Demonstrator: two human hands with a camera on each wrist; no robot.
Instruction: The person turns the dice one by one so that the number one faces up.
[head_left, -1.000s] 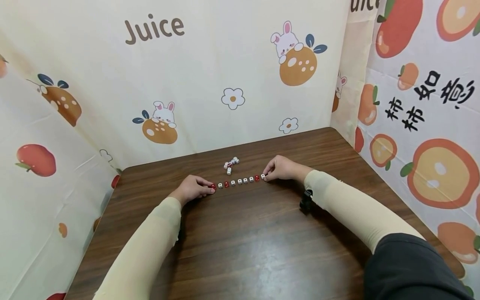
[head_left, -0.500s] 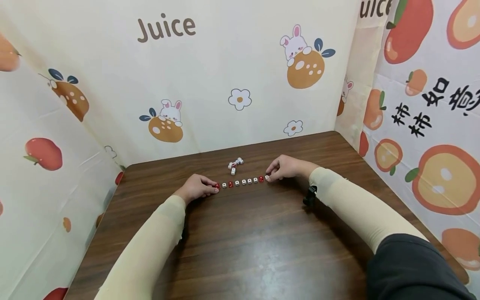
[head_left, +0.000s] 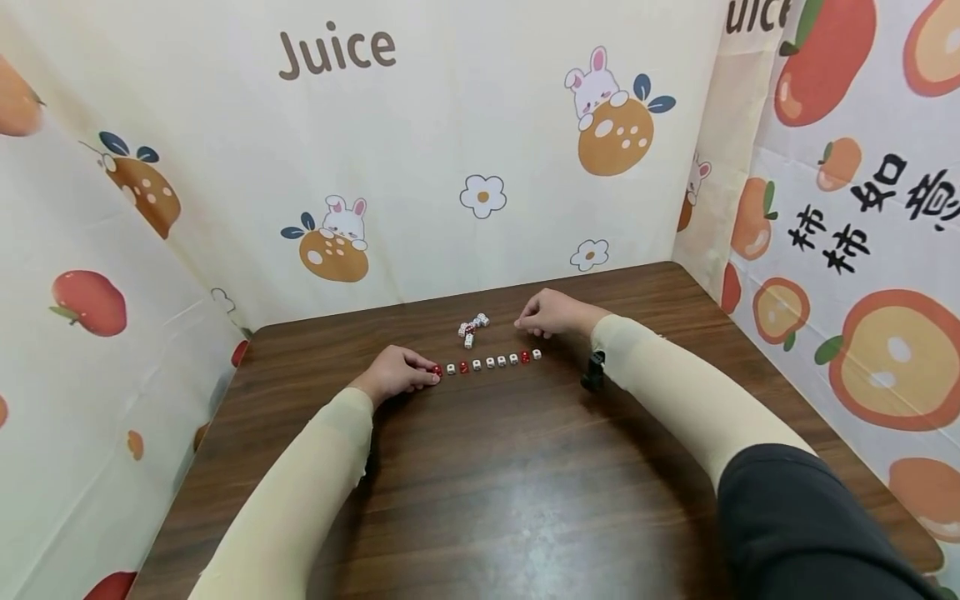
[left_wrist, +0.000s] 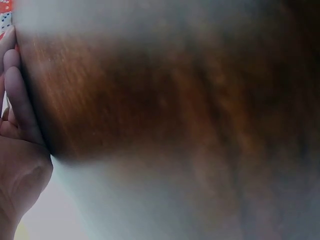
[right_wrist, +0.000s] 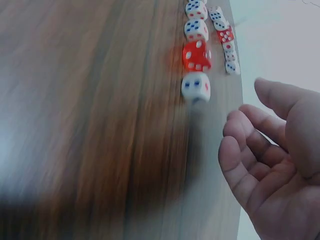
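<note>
A row of red and white dice [head_left: 490,362] runs across the table. At its left end my left hand [head_left: 396,373] pinches a red die [head_left: 437,370] between thumb and fingers. The left wrist view catches only part of the left hand [left_wrist: 20,115] and a few dice at its top left corner. My right hand [head_left: 553,314] hovers behind the row's right end, apart from the dice, its fingers loosely bent and holding nothing. Nearest it in the row sits a white die [right_wrist: 196,86], beside a red die [right_wrist: 196,55].
Behind the row lies a small cluster of dice [head_left: 470,328], mostly white with some red. The brown wooden table [head_left: 480,467] meets a printed cloth wall [head_left: 420,250] at the back, with more printed cloth on both sides.
My right hand has let go of the white die at the row's right end and moved back and slightly left. The left hand keeps its pinch on the red die.
</note>
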